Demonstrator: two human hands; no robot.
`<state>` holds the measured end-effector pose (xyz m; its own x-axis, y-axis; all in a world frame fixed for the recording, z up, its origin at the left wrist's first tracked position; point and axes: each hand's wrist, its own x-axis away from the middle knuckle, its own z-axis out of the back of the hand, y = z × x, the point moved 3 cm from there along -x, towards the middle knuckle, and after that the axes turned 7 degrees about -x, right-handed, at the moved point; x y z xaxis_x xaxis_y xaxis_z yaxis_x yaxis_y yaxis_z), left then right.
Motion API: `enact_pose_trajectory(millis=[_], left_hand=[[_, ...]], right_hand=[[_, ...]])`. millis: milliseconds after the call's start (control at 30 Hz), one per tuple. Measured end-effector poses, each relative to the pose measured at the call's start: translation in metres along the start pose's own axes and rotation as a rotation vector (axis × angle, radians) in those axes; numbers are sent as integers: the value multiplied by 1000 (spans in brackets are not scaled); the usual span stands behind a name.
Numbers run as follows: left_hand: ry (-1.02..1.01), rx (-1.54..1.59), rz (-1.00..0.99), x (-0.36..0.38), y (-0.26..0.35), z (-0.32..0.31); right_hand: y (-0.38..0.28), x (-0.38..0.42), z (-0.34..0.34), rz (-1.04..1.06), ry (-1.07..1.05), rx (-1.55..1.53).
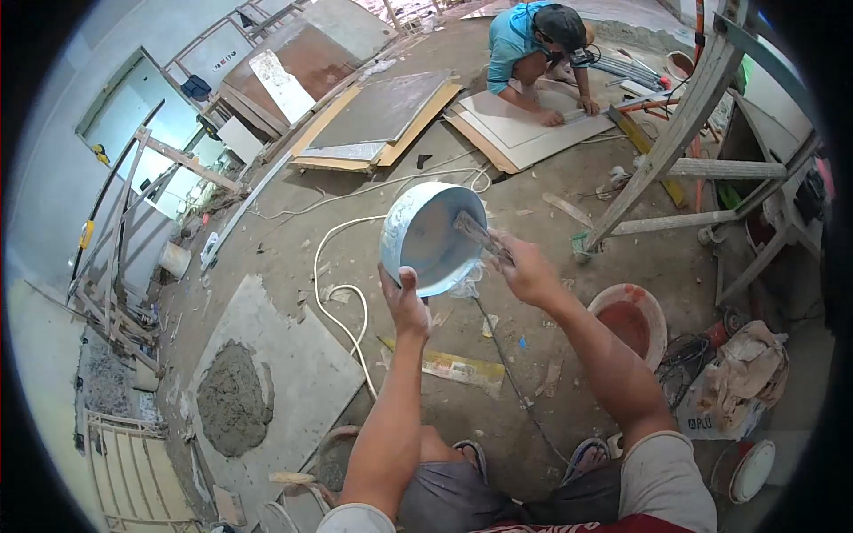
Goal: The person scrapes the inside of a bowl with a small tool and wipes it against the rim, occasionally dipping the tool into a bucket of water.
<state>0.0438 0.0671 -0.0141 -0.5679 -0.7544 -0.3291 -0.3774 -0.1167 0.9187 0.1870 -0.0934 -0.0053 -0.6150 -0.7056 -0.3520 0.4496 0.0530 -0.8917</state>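
My left hand grips a pale blue bowl from below and the near side, thumb up along its wall. The bowl is tilted, its mouth facing right and toward me, with whitish smears inside. In my right hand, closed at the bowl's right rim, is a narrow flat tool crusted with pale residue. Its far end reaches into the bowl's mouth. Below on the floor lies a yellow-edged strip, and a pale hose curves behind the bowl.
A board with a heap of wet mortar lies at left. Ahead, another person crouches over a white panel. At right stand a wooden ladder-like frame, a red-stained bucket and a crumpled sack.
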Motion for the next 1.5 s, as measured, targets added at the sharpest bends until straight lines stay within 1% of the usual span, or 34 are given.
enact_pose_trajectory(millis=[33,67,133,167,233,267,333,367,433,467,533,567,633,667,733,767,833,867,933,967,1033,1067,1133,1167,1233,1300,1367,1433,1467,1500], left_hand=[[73,-99,-31,-2,-1,1],[74,-100,-29,-2,-3,1],[59,-222,-155,-1,0,-1],[59,-222,-154,0,-1,-2],[124,-281,-222,2,5,-5],[123,-283,-222,2,4,-5],[157,-327,-233,4,2,-3],[155,-327,-234,4,0,-3],[209,-421,-179,5,2,-2],[210,-423,-180,5,4,-1],[206,-383,-183,7,10,-3],[208,-379,-185,5,13,-5],[218,-469,-204,4,17,-4],[219,-470,-200,5,16,-3],[181,-435,-240,4,16,-4],[180,-433,-241,4,14,-5],[144,-471,-258,6,8,-8],[140,-472,-256,7,6,-6],[152,-520,-210,5,4,-3],[150,-520,-210,5,3,-3],[152,-475,-239,2,3,-1],[157,-478,-240,1,3,1],[133,-559,-306,4,14,-4],[143,-522,-270,6,17,-7],[116,-554,-264,7,14,-4],[88,-589,-260,6,10,-4],[60,-513,-280,5,6,-7],[53,-489,-287,5,6,-6],[51,-462,-298,5,6,-5],[53,-461,-297,5,5,-4]], right_hand=[[-11,3,2,90,60,251],[-13,4,-1,88,59,250],[-11,6,-6,-91,47,400],[-6,8,-10,-92,46,400],[16,10,-28,-120,-36,297],[26,12,-37,-120,-35,295],[17,15,-53,38,-122,135],[16,17,-55,39,-120,135],[-14,26,-57,-499,-433,-362],[-10,26,-60,-498,-434,-363],[-7,27,-67,-551,-522,-757],[-4,25,-65,-549,-523,-754],[-9,15,-52,-371,-350,-310],[-2,13,-52,-374,-352,-310],[-4,6,-35,116,115,311],[-1,8,-35,117,116,312],[-10,12,-37,-74,15,274],[-16,14,-38,-77,19,273],[-18,18,-51,-334,-390,-183],[-21,18,-47,-335,-388,-184],[-20,15,-44,-567,-468,-340],[-18,11,-41,-565,-473,-341],[-20,1,-28,-199,-239,53],[-20,2,-27,-201,-241,53],[-28,2,-17,-195,-74,191],[-31,6,-22,-170,-82,175],[-32,6,-22,-147,-89,159],[-32,3,-20,-102,-294,98],[-31,1,-15,-102,-294,99],[-29,-1,-9,-129,-240,152]])
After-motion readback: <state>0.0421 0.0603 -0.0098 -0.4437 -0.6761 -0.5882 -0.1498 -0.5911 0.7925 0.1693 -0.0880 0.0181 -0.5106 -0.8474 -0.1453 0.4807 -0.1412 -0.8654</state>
